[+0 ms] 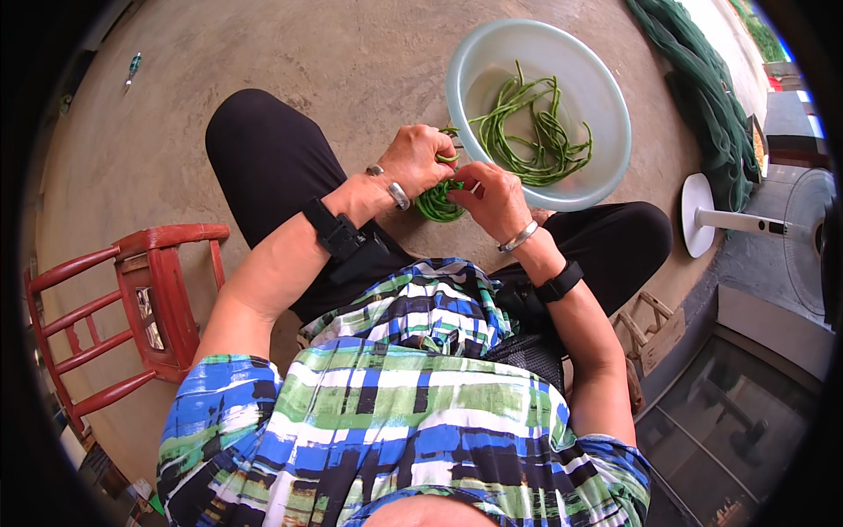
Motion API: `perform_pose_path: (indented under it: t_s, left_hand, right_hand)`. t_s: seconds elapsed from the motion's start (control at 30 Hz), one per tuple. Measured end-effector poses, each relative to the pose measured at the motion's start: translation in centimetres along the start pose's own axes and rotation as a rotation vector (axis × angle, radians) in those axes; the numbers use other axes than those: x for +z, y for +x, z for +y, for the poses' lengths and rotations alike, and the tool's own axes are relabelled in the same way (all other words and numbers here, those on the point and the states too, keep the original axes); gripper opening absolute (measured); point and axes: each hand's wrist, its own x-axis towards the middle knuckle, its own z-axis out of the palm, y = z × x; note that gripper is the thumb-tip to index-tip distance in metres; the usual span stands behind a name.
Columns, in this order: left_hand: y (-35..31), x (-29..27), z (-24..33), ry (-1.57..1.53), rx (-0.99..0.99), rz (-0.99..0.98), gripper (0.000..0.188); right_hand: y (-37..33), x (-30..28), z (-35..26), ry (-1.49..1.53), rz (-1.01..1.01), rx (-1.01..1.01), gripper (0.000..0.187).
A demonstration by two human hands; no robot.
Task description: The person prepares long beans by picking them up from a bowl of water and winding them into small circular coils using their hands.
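Observation:
My left hand [417, 160] is closed on a long green bean [449, 159], part of which shows by its fingertips. Close beside it, my right hand [493, 195] has thumb and fingers pinched together at the same spot, over the greens; its fingertips seem to be on a bean as well. Just below both hands lies a round heap of green beans [436, 207], partly covered by them. A pale, wide basin [608, 97] stands ahead to the right, with several long beans [536, 145] loosely tangled inside.
My bent knees flank the work. On the left is a red wooden chair [167, 294]. A white fan [738, 221] and dark green netting [711, 88] are at the right, near a small wooden stool [654, 338]. A small pen-like object [133, 70] lies far left.

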Motion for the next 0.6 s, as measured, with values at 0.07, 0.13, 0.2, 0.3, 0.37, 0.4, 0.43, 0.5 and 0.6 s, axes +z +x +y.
perform_pose_path:
  t_s: [0.07, 0.13, 0.2, 0.3, 0.37, 0.4, 0.43, 0.5, 0.6]
  left_hand:
    - [0.0, 0.3, 0.2, 0.018, 0.037, 0.044, 0.015]
    - [0.1, 0.1, 0.3, -0.034, -0.001, 0.027, 0.014]
    - [0.1, 0.0, 0.2, -0.086, -0.040, 0.008, 0.013]
    - [0.1, -0.1, -0.1, -0.315, -0.136, -0.047, 0.012]
    - [-0.1, -0.3, 0.1, -0.285, -0.113, -0.065, 0.012]
    - [-0.2, -0.3, 0.2, -0.256, -0.091, -0.079, 0.013]
    - [-0.2, 0.0, 0.1, -0.255, -0.091, -0.082, 0.013]
    - [-0.2, 0.7, -0.1, -0.048, 0.051, 0.013, 0.013]
    - [-0.4, 1.2, 0.1, -0.075, 0.129, 0.012, 0.014]
  right_hand:
    - [0.0, 0.4, 0.0, 0.005, 0.079, -0.043, 0.018]
    - [0.0, 0.9, 0.2, 0.022, 0.115, -0.041, 0.018]
    - [0.0, 1.1, 0.2, 0.039, 0.153, -0.038, 0.017]
    - [0.1, 1.2, 0.5, 0.032, 0.181, -0.043, 0.016]
    - [0.1, 1.4, 0.8, -0.011, 0.153, 0.003, 0.017]
    - [0.1, 1.4, 0.8, -0.009, 0.155, 0.005, 0.017]
    - [0.1, 1.3, 0.8, -0.016, 0.132, 0.024, 0.018]
    - [0.1, 1.1, 0.7, -0.022, 0.112, 0.040, 0.019]
    - [-0.2, 0.8, 0.6, -0.005, 0.107, 0.024, 0.021]
